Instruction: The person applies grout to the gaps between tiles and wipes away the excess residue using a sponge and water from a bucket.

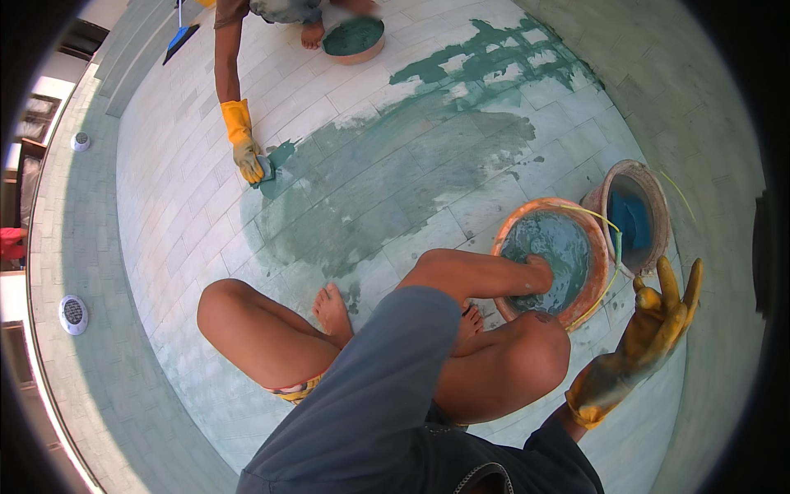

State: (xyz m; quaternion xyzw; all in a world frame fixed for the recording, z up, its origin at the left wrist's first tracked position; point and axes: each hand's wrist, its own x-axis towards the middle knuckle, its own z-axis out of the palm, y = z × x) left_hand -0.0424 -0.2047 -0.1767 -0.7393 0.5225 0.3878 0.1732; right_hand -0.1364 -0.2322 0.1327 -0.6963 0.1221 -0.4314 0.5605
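Note:
My left hand is bare and bent down into the orange bucket of cloudy greenish water; its fingers are hidden there. To the right, my right hand wears a stained yellow rubber glove. It is raised with fingers apart, holding nothing, just below a second, greyish bucket. That bucket has a blue-green thing inside. A thin yellow-green handle curves around the orange bucket's right side. Ahead of my bent legs, dark green paste and a thinner green smear cover pale tiles.
At upper left a co-worker's yellow-gloved hand presses a flat pad on the tiles. A basin of green paste sits beside their foot. A blue broom, steps and round wall fittings stand around; a tiled wall rises right.

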